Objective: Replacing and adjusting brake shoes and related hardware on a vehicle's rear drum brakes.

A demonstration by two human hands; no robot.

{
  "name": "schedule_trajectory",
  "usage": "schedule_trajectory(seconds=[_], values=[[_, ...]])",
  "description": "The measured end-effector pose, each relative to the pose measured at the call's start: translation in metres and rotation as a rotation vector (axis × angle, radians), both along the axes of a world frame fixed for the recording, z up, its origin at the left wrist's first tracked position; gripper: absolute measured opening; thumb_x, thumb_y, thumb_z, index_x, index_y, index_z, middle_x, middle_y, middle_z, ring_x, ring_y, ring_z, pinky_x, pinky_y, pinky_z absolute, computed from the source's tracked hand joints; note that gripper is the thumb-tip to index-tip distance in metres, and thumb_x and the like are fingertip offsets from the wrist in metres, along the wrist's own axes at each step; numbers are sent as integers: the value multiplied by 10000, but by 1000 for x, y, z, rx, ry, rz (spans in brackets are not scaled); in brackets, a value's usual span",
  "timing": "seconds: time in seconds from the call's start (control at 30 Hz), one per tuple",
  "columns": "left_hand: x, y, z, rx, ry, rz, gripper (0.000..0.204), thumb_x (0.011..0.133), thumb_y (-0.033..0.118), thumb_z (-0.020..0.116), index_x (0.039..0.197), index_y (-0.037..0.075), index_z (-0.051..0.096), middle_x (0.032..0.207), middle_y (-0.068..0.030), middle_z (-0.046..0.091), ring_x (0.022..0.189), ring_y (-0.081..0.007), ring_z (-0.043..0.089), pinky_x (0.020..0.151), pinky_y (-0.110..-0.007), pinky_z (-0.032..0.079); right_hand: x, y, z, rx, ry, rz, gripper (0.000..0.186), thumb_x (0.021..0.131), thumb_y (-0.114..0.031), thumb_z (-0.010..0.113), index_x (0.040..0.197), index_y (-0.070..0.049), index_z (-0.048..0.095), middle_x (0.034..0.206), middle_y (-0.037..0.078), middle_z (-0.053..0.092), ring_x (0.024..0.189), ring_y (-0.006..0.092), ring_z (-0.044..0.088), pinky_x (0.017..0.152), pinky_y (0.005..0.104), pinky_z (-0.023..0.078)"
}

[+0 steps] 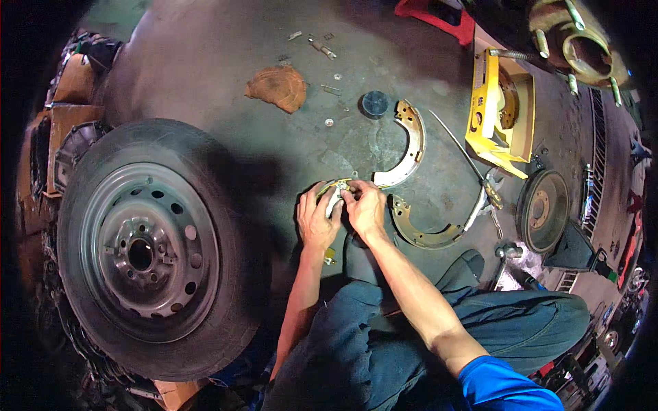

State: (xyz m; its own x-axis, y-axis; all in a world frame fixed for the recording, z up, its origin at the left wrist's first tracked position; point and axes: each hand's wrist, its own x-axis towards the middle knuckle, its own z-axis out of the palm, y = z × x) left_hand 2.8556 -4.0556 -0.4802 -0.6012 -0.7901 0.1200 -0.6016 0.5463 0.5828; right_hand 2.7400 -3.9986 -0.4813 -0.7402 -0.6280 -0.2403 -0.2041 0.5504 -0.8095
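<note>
Clock directions run from the hands, with 12 at the top of the view.

Metal part (334, 203): one, pale, mostly covered by fingers; lies between both hands, above the floor (301, 147).
Left hand (317, 218): fingers curled narrowly on the part's 9 o'clock side, thumb near its lower end.
Right hand (365, 209): thumb and fingertips pinched together on the part's 2 to 3 o'clock side; exact contact hidden.
Curved brake shoe (415, 147): one, at 2 o'clock, its near end just beside the right hand.
Second brake shoe (425, 237): one, at 4 o'clock, near the right forearm.
Pliers (482, 202): at 3 o'clock.
Drum (541, 210): at 3 o'clock, beyond the pliers.
Yellow box (480, 109): at 2 o'clock, open, another shoe (508, 103) inside.
Black round cup (375, 104): at 1 o'clock.
Brown flat piece (277, 89): at 11 o'clock.
Wheel (96, 205): between 8 and 9 o'clock, large, with tyre.
</note>
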Motion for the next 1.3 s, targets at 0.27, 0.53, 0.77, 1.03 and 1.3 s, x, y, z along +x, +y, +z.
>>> schedule_trajectory(seconds=[0.27, 0.53, 0.77, 1.03, 1.3], values=[[5, 0, -6, -65, -153, -79, 403, 823, 195, 705, 1225, 190, 684, 1349, -101, 550, 1181, -327, 524, 948, -459, 441, 8, 14, 1, -45, 0, -79, 190, 849, -89, 696, 1003, 18, 724, 952, 209, 708, 880, 355, 693, 804, 407, 543], [-2, 3, -3, -70, -154, -45, 428, 783, 126, 738, 1204, 187, 696, 1324, -124, 569, 1173, -331, 545, 968, -444, 456, 8, 14, -1, -58, 27, 50, 230, 886, -135, 652, 1065, -24, 744, 984, 185, 689, 899, 368, 673, 805, 419, 524], [0, 2, -4, -58, -98, -27, 349, 786, 124, 733, 1129, 191, 733, 1313, -115, 580, 1193, -317, 540, 972, -439, 451, 8, 11, 3, -67, -6, 58, 277, 877, -126, 655, 1124, -21, 724, 1031, 180, 688, 924, 360, 672, 824, 409, 521], [2, 0, -5, -39, -67, -25, 317, 776, 104, 738, 1089, 154, 748, 1327, -108, 582, 1194, -307, 549, 986, -419, 441, 1, 15, -2, -151, -98, 120, 320, 861, -98, 649, 1167, -20, 701, 1010, 180, 685, 905, 335, 674, 809, 386, 525], [-1, 2, -6, -57, -132, -13, 375, 774, 104, 742, 1144, 164, 731, 1327, -111, 576, 1195, -309, 547, 981, -420, 449, 8, 16, -3, -144, -26, 67, 308, 872, -86, 614, 1160, -22, 702, 1001, 180, 668, 855, 370, 673, 780, 426, 532]])
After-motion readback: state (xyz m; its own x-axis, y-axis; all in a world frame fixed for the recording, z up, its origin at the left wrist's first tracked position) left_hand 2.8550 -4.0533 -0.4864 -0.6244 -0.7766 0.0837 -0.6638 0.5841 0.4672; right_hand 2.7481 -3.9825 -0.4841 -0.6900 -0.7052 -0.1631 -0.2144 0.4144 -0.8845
